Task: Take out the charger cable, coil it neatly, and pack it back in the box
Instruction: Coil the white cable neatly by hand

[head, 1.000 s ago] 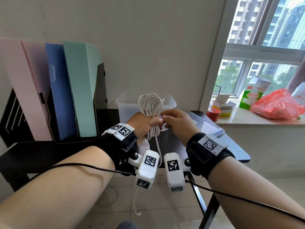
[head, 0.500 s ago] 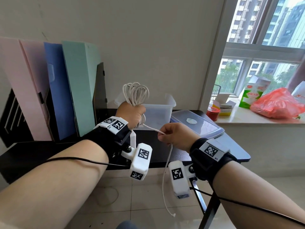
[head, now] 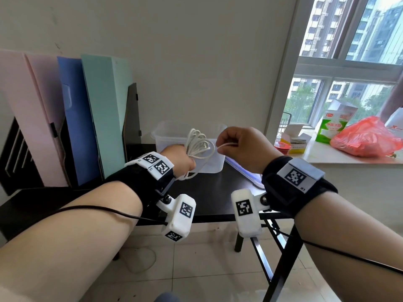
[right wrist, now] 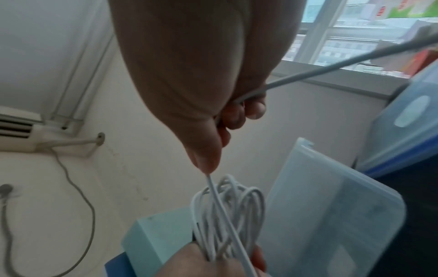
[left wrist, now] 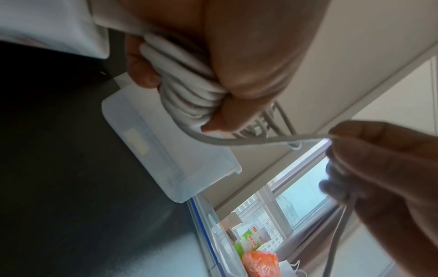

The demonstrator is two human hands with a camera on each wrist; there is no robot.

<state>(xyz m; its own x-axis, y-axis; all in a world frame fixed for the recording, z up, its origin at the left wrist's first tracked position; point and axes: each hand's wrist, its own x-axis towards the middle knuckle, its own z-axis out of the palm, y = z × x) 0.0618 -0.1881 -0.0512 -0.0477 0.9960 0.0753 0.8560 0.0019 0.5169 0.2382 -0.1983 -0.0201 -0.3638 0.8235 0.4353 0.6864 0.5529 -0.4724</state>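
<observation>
Left hand: the left hand [head: 182, 159] is closed in a fist round the middle of the cable [head: 197, 146], whose white loops stand up out of the top of the fist; the left wrist view shows many turns packed side by side under the curled fingers [left wrist: 249, 61].
Right hand: the right hand [head: 242, 147] is raised just beside the loops and pinches one loose strand of the same cable between thumb and fingers; the strand runs in a short arc across to the left fist.
Cable tail: in the right wrist view a further length of cable leaves the back of the right hand toward the window.
Box: the clear plastic box [head: 209, 166] stands open on the table right behind the two hands, with the cable held above and in front of it, not inside.
Lid: the lid [head: 250, 178], clear with a blue edge, lies on the table to the right of the box.
Table: a black table [head: 216, 199] with thin black legs, pushed against the wall.
Folders: pink, blue and green folders [head: 96, 114] stand upright in a black rack at the table's left end.
Room: plain pale wall behind, pale tiled floor [head: 196, 264] below, and a window [head: 349, 62] to the right looking onto tall buildings.
Windowsill: a green and white carton [head: 333, 127] and a red plastic bag [head: 364, 138] sit on it.
</observation>
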